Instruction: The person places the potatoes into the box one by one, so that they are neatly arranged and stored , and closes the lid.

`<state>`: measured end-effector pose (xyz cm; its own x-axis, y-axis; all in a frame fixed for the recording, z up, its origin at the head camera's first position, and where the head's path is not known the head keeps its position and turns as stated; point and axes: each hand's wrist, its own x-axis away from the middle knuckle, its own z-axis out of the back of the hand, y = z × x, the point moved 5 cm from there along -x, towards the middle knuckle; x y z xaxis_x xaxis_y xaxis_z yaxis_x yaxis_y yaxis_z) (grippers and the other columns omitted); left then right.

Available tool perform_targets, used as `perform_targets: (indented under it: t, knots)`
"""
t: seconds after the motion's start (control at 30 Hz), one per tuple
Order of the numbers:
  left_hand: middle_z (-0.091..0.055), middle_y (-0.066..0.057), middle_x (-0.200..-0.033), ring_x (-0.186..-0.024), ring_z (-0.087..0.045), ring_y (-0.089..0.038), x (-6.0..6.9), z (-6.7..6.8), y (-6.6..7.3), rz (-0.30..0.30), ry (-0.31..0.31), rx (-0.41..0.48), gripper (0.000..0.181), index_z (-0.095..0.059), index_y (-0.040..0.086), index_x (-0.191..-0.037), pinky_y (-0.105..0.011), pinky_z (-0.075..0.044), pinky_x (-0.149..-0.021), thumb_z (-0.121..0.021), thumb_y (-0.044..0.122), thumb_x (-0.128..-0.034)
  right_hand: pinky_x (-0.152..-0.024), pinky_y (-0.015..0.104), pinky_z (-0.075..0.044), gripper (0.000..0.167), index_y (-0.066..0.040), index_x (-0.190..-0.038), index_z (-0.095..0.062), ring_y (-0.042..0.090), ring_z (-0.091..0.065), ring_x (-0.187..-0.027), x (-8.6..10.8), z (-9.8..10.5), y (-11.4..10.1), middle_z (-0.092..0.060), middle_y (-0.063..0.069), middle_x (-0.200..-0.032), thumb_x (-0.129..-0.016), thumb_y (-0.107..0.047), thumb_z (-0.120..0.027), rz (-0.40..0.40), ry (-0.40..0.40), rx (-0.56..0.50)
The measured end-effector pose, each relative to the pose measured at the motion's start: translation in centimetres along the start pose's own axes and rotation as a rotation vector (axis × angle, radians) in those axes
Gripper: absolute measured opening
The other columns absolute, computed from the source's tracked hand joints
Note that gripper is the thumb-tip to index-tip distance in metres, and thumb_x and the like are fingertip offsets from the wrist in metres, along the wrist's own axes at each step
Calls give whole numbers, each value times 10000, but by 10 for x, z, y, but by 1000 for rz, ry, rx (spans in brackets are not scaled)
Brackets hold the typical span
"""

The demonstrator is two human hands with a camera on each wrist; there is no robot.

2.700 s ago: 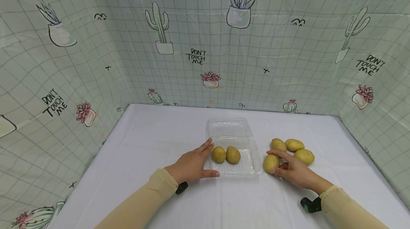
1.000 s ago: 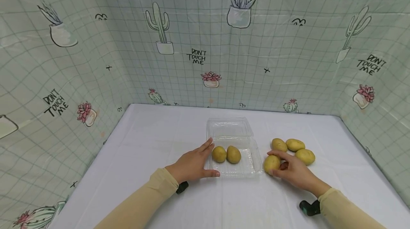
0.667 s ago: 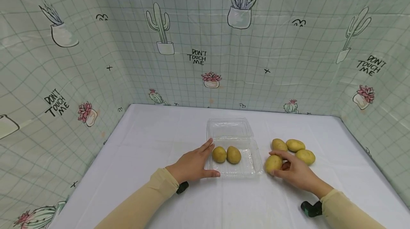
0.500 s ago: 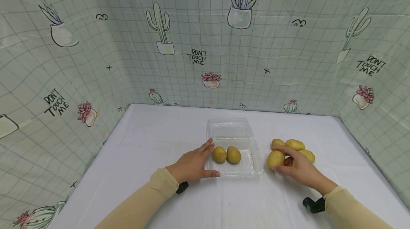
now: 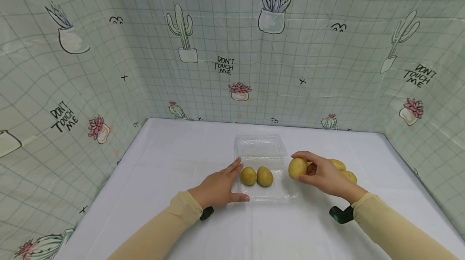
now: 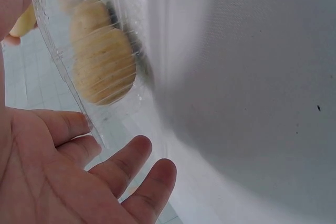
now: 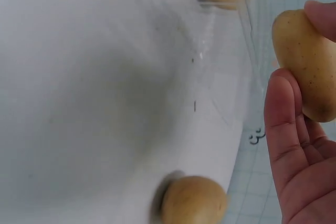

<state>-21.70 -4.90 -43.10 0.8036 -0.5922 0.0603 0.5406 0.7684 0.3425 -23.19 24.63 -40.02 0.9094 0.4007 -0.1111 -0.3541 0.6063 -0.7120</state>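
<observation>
Surface: tabletop under a white cloth with light creases. Room: pale green gridded backdrop on three sides, printed with potted cacti, succulents and the words "DON'T TOUCH ME".

Container: clear plastic, hinged, lid laid back towards the rear; holds a round potato and an oval potato, side by side.

Left hand: beige sleeve; grip wide, thumb and fingers spread along the container's left side.

Right hand: beige sleeve; grip narrowed about one held potato, pinched between thumb and fingers, raised off the tabletop near the container's right edge.

Loose potatoes: on the tabletop at right, two showing partly past the right hand.

Changes: 2.7 seconds ago the held potato sat lower, just right of the container, and three loose potatoes showed behind it; it is now lifted and farther back. Left hand and the contained pair unchanged.
</observation>
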Motion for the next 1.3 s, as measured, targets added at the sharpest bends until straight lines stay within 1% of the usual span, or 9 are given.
perform_targets:
  t: [0.1,0.2,0.33,0.6,0.7,0.83,0.93,1.17,1.3]
  knots:
    - [-125,-75,-1659,-1425,-355,-264,0,-1,0,0,-3,1,995,-273,31,-1569,-417,-413,-1058,-647,638,-875,-643,271,-510,552,-201,-1319,-593,192,-577,-768,-7,-7,-6,-631,26,-977,-826,-172,-838,13,-29,3]
    - [-126,-84,-1658,-1427,-351,-261,0,-1,0,-4,1,0,993,-271,30,-1569,-413,-408,-1063,-646,636,-877,-680,274,-525,555,-203,-1320,-596,178,-584,-785,-11,-14,-10,-638,5,-1028,-822,-152,-838,30,-59,32]
    - [-138,-100,-1655,-1426,-354,-265,0,-1,0,-13,6,-1,993,-277,23,-1566,-417,-409,-1063,-644,638,-878,-720,274,-537,576,-214,-1332,-597,137,-595,-802,-16,-19,-14,-637,-32,-1086,-816,-142,-841,58,-77,114]
    - [-135,-100,-1655,-1426,-353,-260,-1,-1,-1,-12,5,-12,999,-277,23,-1566,-409,-409,-1063,-633,652,-876,-716,268,-521,573,-246,-1342,-601,88,-589,-810,-23,-26,-22,-604,-87,-1122,-818,-187,-826,105,-86,309]
    - [-138,-101,-1655,-1424,-356,-261,-1,-2,-1,-11,4,-15,1000,-282,22,-1564,-407,-411,-1061,-634,654,-874,-703,269,-511,563,-232,-1342,-601,116,-575,-812,-25,-30,-24,-590,-57,-1130,-824,-187,-817,129,-104,343]
    - [-133,-94,-1657,-1421,-363,-263,-2,-2,-1,-6,-1,-16,999,-281,26,-1566,-409,-413,-1059,-631,657,-875,-711,271,-517,562,-175,-1344,-603,145,-588,-816,-27,-34,-27,-588,-7,-1177,-825,-172,-817,155,-120,342]
    - [-119,-84,-1659,-1424,-357,-262,-1,-1,-1,-3,-6,-15,997,-273,30,-1569,-411,-407,-1064,-624,657,-879,-717,275,-519,563,-165,-1343,-605,141,-595,-818,-28,-36,-29,-591,4,-1190,-822,-168,-819,165,-118,355]
    - [-115,-78,-1660,-1417,-368,-268,-1,0,0,-3,-5,-9,989,-275,29,-1568,-412,-407,-1064,-631,646,-882,-691,284,-519,560,-195,-1325,-619,126,-614,-801,-28,-42,-31,-615,23,-1202,-806,-199,-830,222,-99,470]
    - [-119,-84,-1660,-1418,-367,-263,-1,-1,0,-4,-7,-12,991,-272,30,-1570,-407,-416,-1056,-626,650,-882,-661,275,-511,553,-224,-1321,-625,92,-603,-772,-28,-48,-30,-622,16,-1210,-806,-224,-828,209,-101,520]
